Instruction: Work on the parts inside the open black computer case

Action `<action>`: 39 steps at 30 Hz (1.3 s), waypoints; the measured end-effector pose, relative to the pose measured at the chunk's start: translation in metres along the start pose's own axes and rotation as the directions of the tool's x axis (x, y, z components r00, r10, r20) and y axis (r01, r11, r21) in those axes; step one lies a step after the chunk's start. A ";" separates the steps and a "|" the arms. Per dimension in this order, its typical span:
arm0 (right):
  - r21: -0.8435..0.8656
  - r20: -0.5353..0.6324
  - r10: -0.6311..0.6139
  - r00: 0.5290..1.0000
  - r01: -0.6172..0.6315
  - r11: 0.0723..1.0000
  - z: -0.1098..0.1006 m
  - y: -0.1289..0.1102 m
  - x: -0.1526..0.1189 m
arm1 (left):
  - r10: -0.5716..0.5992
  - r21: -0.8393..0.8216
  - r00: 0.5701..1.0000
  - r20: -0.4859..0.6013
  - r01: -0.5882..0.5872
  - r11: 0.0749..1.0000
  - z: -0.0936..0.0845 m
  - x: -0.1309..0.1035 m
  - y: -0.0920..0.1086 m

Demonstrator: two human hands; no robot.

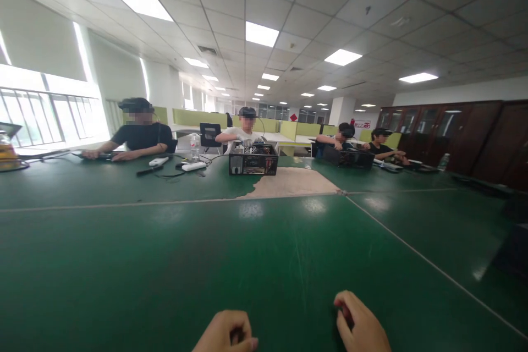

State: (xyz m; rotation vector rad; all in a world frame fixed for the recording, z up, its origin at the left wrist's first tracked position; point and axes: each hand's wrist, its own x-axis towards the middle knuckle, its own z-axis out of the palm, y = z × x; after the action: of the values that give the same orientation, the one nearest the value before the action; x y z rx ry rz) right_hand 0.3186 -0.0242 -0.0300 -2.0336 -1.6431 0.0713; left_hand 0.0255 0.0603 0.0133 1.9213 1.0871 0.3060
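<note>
My left hand (226, 333) rests at the bottom edge of the view on the green tabletop (165, 264), its fingers curled into a loose fist with nothing visible inside. My right hand (361, 325) lies a little to the right of it, fingers bent inward around something small, dark and reddish that I cannot identify. Both hands are close together near the table's front edge, and the lower part of each is cut off by the frame.
Across the table an open black computer case (253, 159) stands by a worn bare patch (289, 182). Several people sit at the far side; one works on a second case (348, 157). White devices and cables (181, 166) lie at far left. Dark cabinets (462, 135) line the right wall.
</note>
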 end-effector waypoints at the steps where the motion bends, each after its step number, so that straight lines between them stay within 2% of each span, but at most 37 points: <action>1: -0.006 0.025 0.005 1.000 -0.005 1.000 -0.001 0.006 0.001 | -0.007 0.009 1.000 0.018 0.007 1.000 0.001 0.003 -0.003; 3: -0.022 0.050 0.032 0.998 -0.031 0.999 -0.002 0.013 0.003 | -0.014 0.021 0.999 0.043 0.013 1.000 0.003 0.008 -0.010; 8: -0.050 0.010 0.091 0.996 -0.091 0.995 -0.001 0.011 0.000 | -0.029 0.024 0.999 0.033 0.029 0.999 0.007 0.012 -0.014; 14: -0.036 -0.013 0.037 0.999 -0.038 0.999 -0.002 -0.001 -0.006 | -0.048 0.000 0.999 0.002 0.048 0.999 0.002 0.001 0.002; 19: 0.009 -0.079 -0.061 0.995 0.062 0.998 -0.004 -0.019 -0.010 | 0.027 -0.028 1.000 -0.003 -0.027 0.999 0.000 -0.006 0.004; 24: 0.064 -0.039 -0.160 0.986 0.162 0.985 -0.007 -0.029 -0.011 | 0.100 -0.020 0.995 -0.019 -0.100 0.995 0.001 -0.007 -0.002; 28: 0.123 0.062 -0.243 0.968 0.235 0.964 -0.009 -0.033 -0.012 | 0.118 -0.024 0.993 -0.011 -0.118 0.993 0.001 -0.008 -0.003; 30: 0.124 0.097 -0.251 0.963 0.239 0.963 -0.007 -0.035 -0.013 | 0.103 -0.033 0.995 -0.016 -0.104 0.994 0.002 -0.008 -0.002; 34: 0.118 0.051 -0.241 0.969 0.234 0.965 -0.002 -0.035 -0.012 | 0.035 -0.059 0.999 -0.002 -0.035 0.998 0.002 -0.008 0.002; 39: 0.082 0.074 -0.239 0.968 0.233 0.969 0.001 -0.034 -0.012 | 0.055 -0.100 0.998 0.032 -0.052 0.994 -0.002 -0.008 0.003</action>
State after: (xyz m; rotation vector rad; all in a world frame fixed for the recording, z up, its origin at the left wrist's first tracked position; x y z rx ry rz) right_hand 0.2844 -0.0303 -0.0193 -1.7891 -1.8948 0.1317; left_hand 0.0216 0.0543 0.0180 1.8626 0.9809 0.3495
